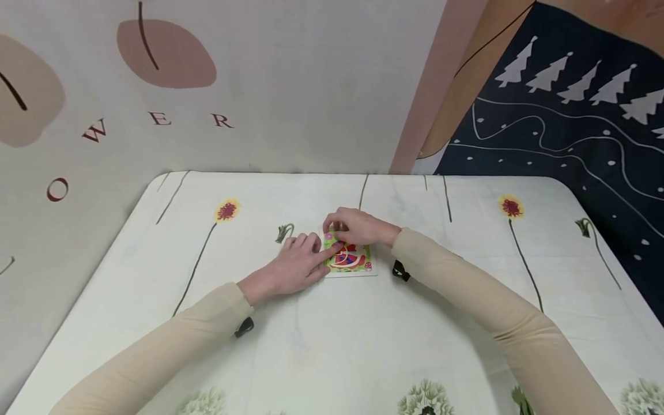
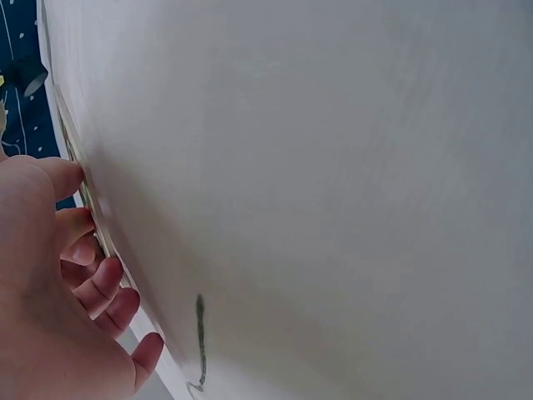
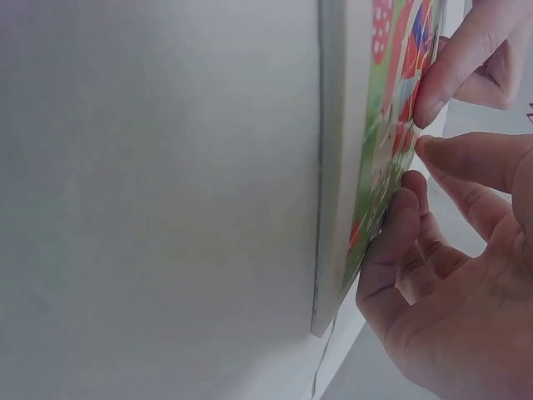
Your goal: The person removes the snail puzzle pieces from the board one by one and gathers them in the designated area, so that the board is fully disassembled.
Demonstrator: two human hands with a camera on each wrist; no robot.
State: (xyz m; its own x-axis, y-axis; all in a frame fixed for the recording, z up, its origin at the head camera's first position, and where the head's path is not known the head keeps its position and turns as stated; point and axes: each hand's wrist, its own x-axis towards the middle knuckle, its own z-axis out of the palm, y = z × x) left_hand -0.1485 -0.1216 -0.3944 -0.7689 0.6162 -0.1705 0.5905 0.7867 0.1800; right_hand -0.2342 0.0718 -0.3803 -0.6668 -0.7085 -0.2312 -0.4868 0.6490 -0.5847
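A small square board (image 1: 358, 262) with a bright red, green and purple picture lies flat on the table, its pale rim showing; it looks like a picture puzzle. My left hand (image 1: 293, 262) is at its left side, index finger stretched onto the picture and thumb by the lower left edge. Over the far part arches my right hand (image 1: 358, 226), fingers bent at the upper left corner and thumb on the picture. In the right wrist view, the right fingertips (image 3: 398, 208) touch the board's face and the thumb tip sits close to the left index finger (image 3: 454, 71). I cannot tell whether the right hand pinches a piece.
A white tablecloth (image 1: 311, 357) printed with flowers and stems covers the table. Behind it hangs a pale cloth (image 1: 311, 104) with leaf shapes and letters. A dark cloth (image 1: 560, 132) with white trees hangs at the right. Black wrist devices (image 1: 400, 271) show under the sleeves.
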